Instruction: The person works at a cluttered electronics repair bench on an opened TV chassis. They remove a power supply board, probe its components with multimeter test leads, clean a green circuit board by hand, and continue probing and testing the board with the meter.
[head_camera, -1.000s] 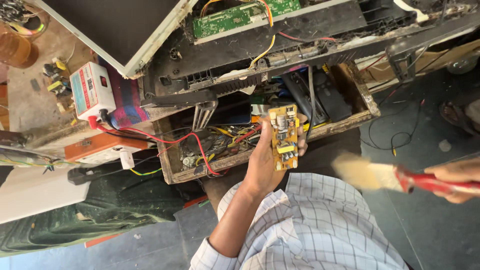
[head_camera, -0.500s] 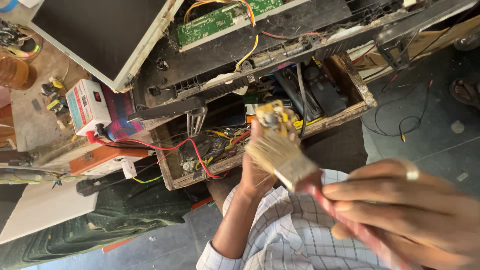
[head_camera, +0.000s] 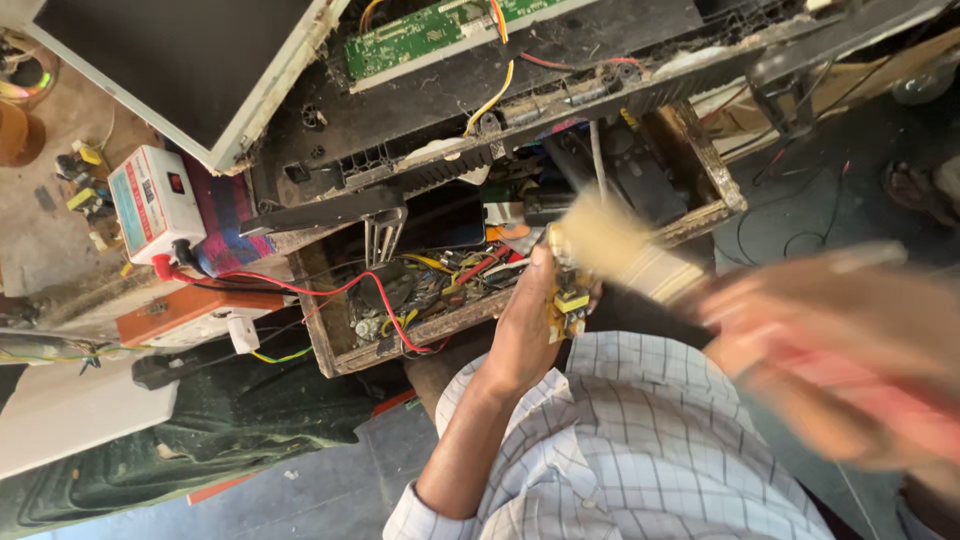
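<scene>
My left hand (head_camera: 522, 325) holds a small yellow circuit board (head_camera: 568, 302) upright over the edge of a wooden box. My right hand (head_camera: 840, 350), blurred by motion, grips a paintbrush by its red handle. The brush's pale bristles (head_camera: 605, 240) lie against the top of the board. My checked shirt sleeves fill the lower middle of the view.
The wooden box (head_camera: 335, 355) holds tangled red and yellow wires. Above it lies an opened flat-screen set with a green circuit board (head_camera: 425, 38). A white meter box (head_camera: 150, 200) and an orange box (head_camera: 195, 312) sit at left, above a dark green cloth (head_camera: 200, 430).
My right hand swung the brush in from the far right onto the yellow board and keeps sweeping over it. My left hand has kept the board in place.
</scene>
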